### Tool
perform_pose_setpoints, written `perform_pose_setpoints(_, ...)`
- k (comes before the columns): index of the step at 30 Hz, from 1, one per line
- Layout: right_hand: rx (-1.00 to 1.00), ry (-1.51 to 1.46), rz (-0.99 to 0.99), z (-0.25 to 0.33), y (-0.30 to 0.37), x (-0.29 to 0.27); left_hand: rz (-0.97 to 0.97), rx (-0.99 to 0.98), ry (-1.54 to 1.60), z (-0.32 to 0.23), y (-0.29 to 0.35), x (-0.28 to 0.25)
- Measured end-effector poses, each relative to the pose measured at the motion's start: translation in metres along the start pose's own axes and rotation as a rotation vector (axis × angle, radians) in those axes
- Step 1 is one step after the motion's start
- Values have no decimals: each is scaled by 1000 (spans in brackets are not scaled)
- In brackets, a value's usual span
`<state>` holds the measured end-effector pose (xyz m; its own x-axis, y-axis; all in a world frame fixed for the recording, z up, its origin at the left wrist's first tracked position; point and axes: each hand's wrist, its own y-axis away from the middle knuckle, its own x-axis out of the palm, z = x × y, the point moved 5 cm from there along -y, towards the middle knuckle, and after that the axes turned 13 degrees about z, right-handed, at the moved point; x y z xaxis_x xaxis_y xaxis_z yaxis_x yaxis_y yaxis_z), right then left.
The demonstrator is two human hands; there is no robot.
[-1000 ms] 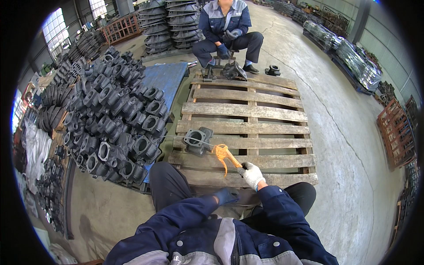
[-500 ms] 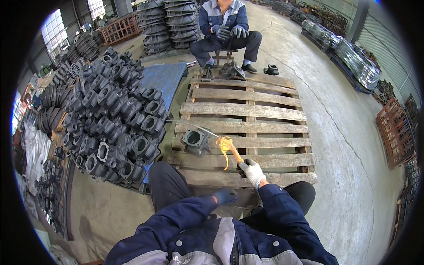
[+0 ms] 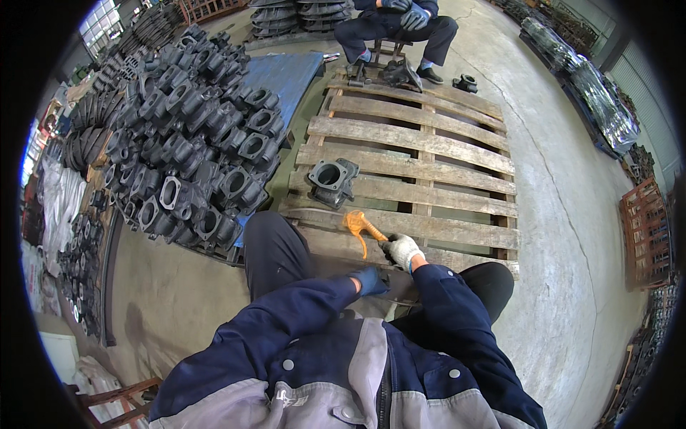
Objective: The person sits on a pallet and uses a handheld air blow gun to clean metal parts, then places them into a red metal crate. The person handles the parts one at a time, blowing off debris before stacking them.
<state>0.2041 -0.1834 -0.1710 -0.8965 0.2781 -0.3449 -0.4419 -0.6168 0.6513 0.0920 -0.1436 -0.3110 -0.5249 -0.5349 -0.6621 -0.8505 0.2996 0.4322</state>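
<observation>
My right hand (image 3: 403,253), in a white glove with dark fingertips, is wrapped round the lower end of an orange air blow gun (image 3: 363,225). Its thin nozzle points left across the near slats, and its curved lever hangs below. Just beyond the nozzle, a dark metal casting (image 3: 333,180) with a round bore and square flange stands on the wooden pallet (image 3: 457,232). Low between my knees is my left hand (image 3: 370,281), in a dark blue glove, apart from the gun. Its fingers are blurred against a dark surface, so their grip is unclear.
Many similar castings (image 3: 182,146) are heaped on a blue platform (image 3: 286,79) at the left. Across the pallet sits a co-worker (image 3: 400,28) in gloves, with another casting (image 3: 401,74) by their feet. A smaller casting (image 3: 466,84) lies right of them. Brown metal crates (image 3: 647,232) stand far right.
The view has tipped down and nearer. My right hand still grips the air blow gun, now angled further left. My left hand has drawn closer to my right hand. The casting stays on the pallet.
</observation>
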Motion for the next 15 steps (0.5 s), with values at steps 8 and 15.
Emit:
perform_pose_setpoints(8,128,223,88,-15,-56,13,277,-18,-29,-24,45,-36)
perform_pose_setpoints(15,310,490,-243,-18,-35,-12,44,-116,156,-48,83,-92)
